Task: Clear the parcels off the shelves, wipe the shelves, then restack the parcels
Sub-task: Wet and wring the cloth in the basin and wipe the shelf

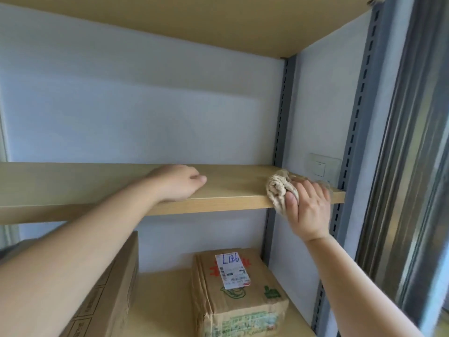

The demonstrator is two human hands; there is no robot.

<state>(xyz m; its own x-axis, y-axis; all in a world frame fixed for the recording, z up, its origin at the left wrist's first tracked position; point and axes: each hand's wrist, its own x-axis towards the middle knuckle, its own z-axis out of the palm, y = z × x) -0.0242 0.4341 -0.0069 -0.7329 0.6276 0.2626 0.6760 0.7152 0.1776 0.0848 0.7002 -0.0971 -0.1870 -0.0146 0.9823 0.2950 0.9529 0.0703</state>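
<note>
A bare wooden shelf [230,188] runs across the middle of the view. My right hand [308,210] grips a crumpled beige cloth [279,190] at the shelf's right end, by the front edge. My left hand [177,184] rests on the shelf top near its middle, fingers loosely curled and holding nothing. On the shelf below stands a brown parcel [238,293] with a white label marked in blue ink. A larger cardboard box [107,288] stands to its left, partly hidden behind my left forearm.
Grey slotted uprights [281,113] carry the shelves at the right. Another wooden shelf [218,25] is overhead. A white wall switch [320,166] sits behind the right upright. A metal frame [413,142] lines the far right.
</note>
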